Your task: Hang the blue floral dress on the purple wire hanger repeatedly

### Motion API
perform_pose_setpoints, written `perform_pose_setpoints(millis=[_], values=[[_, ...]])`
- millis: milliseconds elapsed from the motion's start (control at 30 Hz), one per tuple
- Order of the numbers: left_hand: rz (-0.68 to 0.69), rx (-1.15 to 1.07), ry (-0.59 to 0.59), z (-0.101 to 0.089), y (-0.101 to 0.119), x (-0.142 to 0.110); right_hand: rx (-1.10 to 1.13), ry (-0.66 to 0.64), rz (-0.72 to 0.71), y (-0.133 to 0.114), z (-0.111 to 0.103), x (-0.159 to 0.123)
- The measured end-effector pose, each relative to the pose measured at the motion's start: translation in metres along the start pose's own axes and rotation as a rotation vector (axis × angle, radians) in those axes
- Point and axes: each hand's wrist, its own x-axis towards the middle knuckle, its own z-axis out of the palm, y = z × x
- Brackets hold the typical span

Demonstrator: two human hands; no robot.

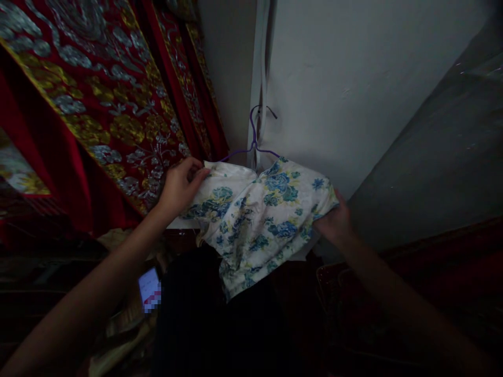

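A white blouse (259,220) with blue and green flowers hangs on a purple clothes hanger (254,139), whose hook goes round a pale strip or cord on the wall. My left hand (183,183) pinches the blouse at its left shoulder, thumb and fingers closed on the cloth. On the other side my right hand (336,217) is at the right sleeve, its fingers partly behind the cloth and closed on the edge. The lower hem hangs slanted, with folds running down the middle. Most of the hanger's bar is hidden inside the blouse.
Red cloth (118,104) embroidered in gold and silver hangs at the left. A pale wall (322,78) stands behind the hanger. Low on the left a lit phone screen (149,288) shows, partly blurred. Dark red fabric (451,256) lies at the right.
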Motion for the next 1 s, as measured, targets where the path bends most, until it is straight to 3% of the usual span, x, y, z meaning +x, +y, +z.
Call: perform_pose_setpoints(millis=[67, 167, 267, 300, 367, 467, 500, 533, 567, 633, 733, 867, 933, 1000], values=[[0.020, 0.038, -0.043, 0.002, 0.000, -0.002, 0.123, -0.026, 0.102, -0.006, -0.014, 0.006], [0.001, 0.033, -0.033, 0.003, 0.003, 0.002, 0.234, -0.032, 0.213, -0.035, -0.030, 0.013], [-0.004, -0.016, -0.008, 0.003, 0.008, 0.007, 0.273, -0.016, 0.133, -0.075, -0.030, 0.009], [0.002, -0.021, -0.001, 0.004, 0.011, 0.007, 0.321, -0.064, 0.094, -0.087, -0.028, 0.006], [0.004, -0.063, 0.009, 0.005, 0.018, 0.004, 0.459, -0.317, -0.015, -0.111, -0.025, -0.004], [-0.085, -0.291, 0.056, 0.010, 0.035, -0.002, 0.469, -0.986, -0.202, -0.137, -0.019, -0.020], [-0.137, -0.389, 0.086, 0.012, 0.042, -0.003, 0.369, -1.111, -0.233, -0.141, -0.014, -0.025], [-0.190, -0.490, 0.122, 0.015, 0.049, -0.003, 0.226, -1.130, -0.251, -0.142, -0.008, -0.030], [-0.237, -0.601, 0.154, 0.017, 0.057, -0.003, 0.058, -1.058, -0.260, -0.140, 0.000, -0.034], [-0.309, -0.851, 0.136, 0.022, 0.074, -0.003, -0.246, -0.749, -0.321, -0.123, 0.020, -0.039], [-0.399, -1.212, -0.077, 0.034, 0.105, -0.007, -0.503, -0.439, -0.474, -0.085, 0.050, -0.044], [-0.437, -1.430, -0.246, 0.052, 0.137, -0.020, -0.581, -0.275, -0.576, -0.052, 0.066, -0.049], [-0.394, -1.408, -0.287, 0.059, 0.136, -0.027, -0.595, -0.275, -0.530, -0.049, 0.062, -0.055], [-0.349, -1.331, -0.372, 0.063, 0.121, -0.038, -0.650, -0.316, -0.425, -0.049, 0.052, -0.062]])
